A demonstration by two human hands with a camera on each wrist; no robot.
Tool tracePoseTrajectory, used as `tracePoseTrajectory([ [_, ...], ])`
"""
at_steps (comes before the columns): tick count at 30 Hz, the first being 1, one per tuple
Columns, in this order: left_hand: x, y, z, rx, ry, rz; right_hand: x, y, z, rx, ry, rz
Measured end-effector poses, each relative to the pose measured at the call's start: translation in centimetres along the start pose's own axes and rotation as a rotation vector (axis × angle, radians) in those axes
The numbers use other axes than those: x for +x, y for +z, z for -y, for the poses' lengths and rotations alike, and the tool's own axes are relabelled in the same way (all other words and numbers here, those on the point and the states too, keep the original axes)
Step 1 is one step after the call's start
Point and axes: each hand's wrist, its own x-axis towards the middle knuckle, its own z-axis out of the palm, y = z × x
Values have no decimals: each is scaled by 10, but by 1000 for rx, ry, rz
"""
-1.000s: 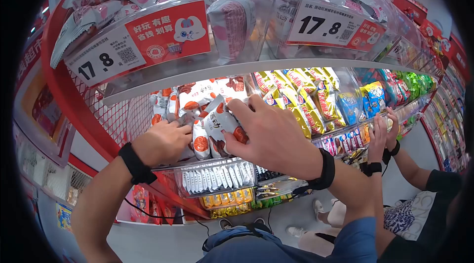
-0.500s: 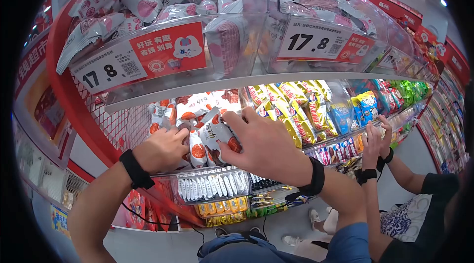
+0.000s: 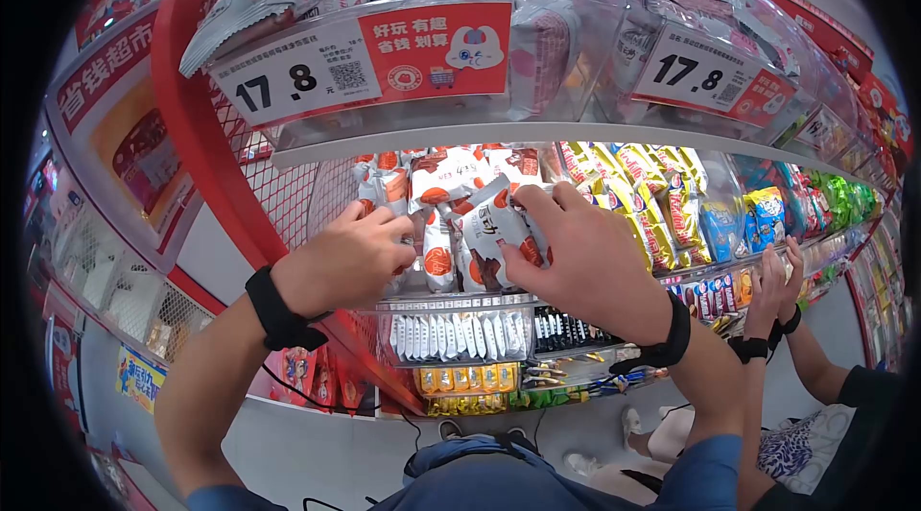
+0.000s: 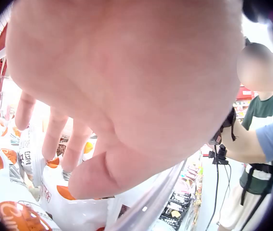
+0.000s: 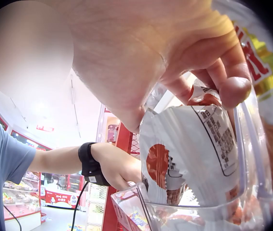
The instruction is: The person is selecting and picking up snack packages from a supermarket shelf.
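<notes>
In the head view my right hand (image 3: 600,257) holds a white snack packet (image 3: 486,228) with orange and brown print, thumb and forefinger at its right side. The right wrist view shows a packet of this kind (image 5: 194,139) upright in a clear bin, fingers curled close above. My left hand (image 3: 341,261) is over the left part of the same bin, fingers loosely bent and nothing in them. Below its fingers lie more white-and-orange packets (image 4: 74,207), seen in the left wrist view.
A shelf edge (image 3: 537,142) with price signs (image 3: 360,65) overhangs the bin. Yellow packets (image 3: 686,223) fill the bin to the right. At the left stands a red post (image 3: 206,118) with mesh. Another person's hands (image 3: 772,285) are at the right.
The head view has shifted, so the shelf appears further right. My left hand has drawn back from among the packets toward the left. My right hand stays at the same packet.
</notes>
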Motion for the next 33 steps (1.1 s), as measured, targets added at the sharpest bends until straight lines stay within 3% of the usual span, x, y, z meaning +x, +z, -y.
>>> tracePoseTrajectory([
  [3,-4,-2,-6,96,16,-125,0,1,0,-4,6,6],
  [9,-8,5,0,19,29,-87,-1,2,-1,-3,3,-5],
  [12,-2,-5,1,-121,-131,119,-1,3,-1,-2,14,-14],
  [15,-7,5,10,-139,-104,60,-2,3,-1,17,32,-23],
  [18,-12,9,-1,21,-122,0,-2,3,-1,11,27,-17],
  [24,-12,-9,-17,113,-201,118,-2,2,-1,7,21,-8],
  [27,-13,-5,-11,29,-193,41,-1,1,0,19,23,5],
  [30,-9,-17,-7,-110,-336,-3,-1,0,0,23,21,5],
  [33,-6,-8,-1,-195,-419,-351,0,2,-1,18,13,2],
])
